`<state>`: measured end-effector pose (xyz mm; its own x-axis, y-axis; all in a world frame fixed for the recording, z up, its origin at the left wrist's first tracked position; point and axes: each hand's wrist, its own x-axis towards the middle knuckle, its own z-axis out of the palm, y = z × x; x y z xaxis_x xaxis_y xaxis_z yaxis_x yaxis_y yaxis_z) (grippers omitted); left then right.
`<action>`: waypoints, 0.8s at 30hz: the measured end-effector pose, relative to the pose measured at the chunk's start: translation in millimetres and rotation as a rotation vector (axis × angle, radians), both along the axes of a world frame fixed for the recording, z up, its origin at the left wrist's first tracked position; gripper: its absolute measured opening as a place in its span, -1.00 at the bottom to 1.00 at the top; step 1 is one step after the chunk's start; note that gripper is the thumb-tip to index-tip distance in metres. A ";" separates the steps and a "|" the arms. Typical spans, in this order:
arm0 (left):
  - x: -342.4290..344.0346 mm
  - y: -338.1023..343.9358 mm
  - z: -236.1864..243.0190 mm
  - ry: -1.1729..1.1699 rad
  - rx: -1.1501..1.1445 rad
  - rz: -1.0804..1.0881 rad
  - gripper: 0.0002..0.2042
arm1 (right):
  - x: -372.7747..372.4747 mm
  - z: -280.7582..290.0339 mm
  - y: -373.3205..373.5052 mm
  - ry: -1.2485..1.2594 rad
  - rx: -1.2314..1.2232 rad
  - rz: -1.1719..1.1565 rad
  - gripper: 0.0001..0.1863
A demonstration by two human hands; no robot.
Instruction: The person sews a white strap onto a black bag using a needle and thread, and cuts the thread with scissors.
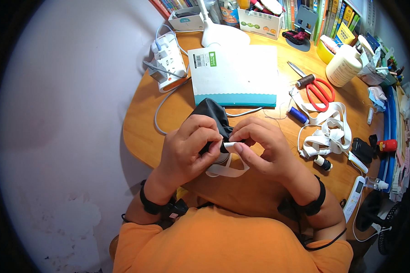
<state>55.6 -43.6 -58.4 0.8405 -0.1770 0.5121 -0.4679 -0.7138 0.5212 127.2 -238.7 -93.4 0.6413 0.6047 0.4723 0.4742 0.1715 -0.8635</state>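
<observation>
Two hands: both work close together above the near edge of the wooden desk (141, 118).
Left hand (188, 148): closed around the black cloth (212, 113).
Right hand (259, 145): fingers pinch the end of a white elastic band (228, 170), which loops below.
Black cloth: between the hands, just before the white booklet (234, 75).
Right side of desk: red scissors (319, 91), blue thread spool (298, 115), pile of white band (328, 132).

Bright even indoor light, soft shadows, sharp centre, fisheye bending, dark vignetted corners
</observation>
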 end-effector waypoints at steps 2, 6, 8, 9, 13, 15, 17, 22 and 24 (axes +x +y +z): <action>-0.1 0.3 -2.1 -0.069 0.046 -0.007 -0.80 | -2.1 -1.9 0.1 0.052 0.011 -0.011 -0.95; -1.8 -0.8 -7.4 -0.153 0.075 -0.012 -0.77 | -5.9 -1.5 -0.1 0.179 0.014 -0.016 -0.91; -1.7 -0.9 -9.5 -0.157 0.073 -0.013 -0.76 | -6.4 -0.3 0.2 0.245 0.004 0.005 -0.91; -0.7 -0.7 -10.8 -0.173 0.094 -0.027 -0.76 | -6.6 0.1 0.2 0.309 -0.008 0.026 -0.90; 2.8 -2.7 -11.4 -0.197 0.130 -0.047 -0.78 | -8.3 -2.2 1.7 0.523 0.018 0.073 -0.90; 3.5 -4.0 -11.0 -0.194 0.136 -0.048 -0.78 | -7.2 -5.6 2.3 0.541 0.043 0.079 -0.90; 3.1 -5.2 -10.2 -0.194 0.143 -0.046 -0.79 | -7.0 -4.9 1.1 0.517 0.033 0.071 -0.90; 5.1 -4.6 -11.9 -0.179 0.157 -0.045 -0.79 | -5.6 -6.8 3.5 0.496 0.008 0.046 -0.91; 4.8 -4.3 -11.9 -0.178 0.161 -0.046 -0.79 | -5.6 -6.5 4.9 0.464 0.028 0.043 -0.93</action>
<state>60.4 -47.9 -70.3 0.7286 -0.3041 0.6138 -0.5760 -0.7569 0.3087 121.6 -233.8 -99.9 0.7631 0.6267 0.1577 0.0306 0.2087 -0.9775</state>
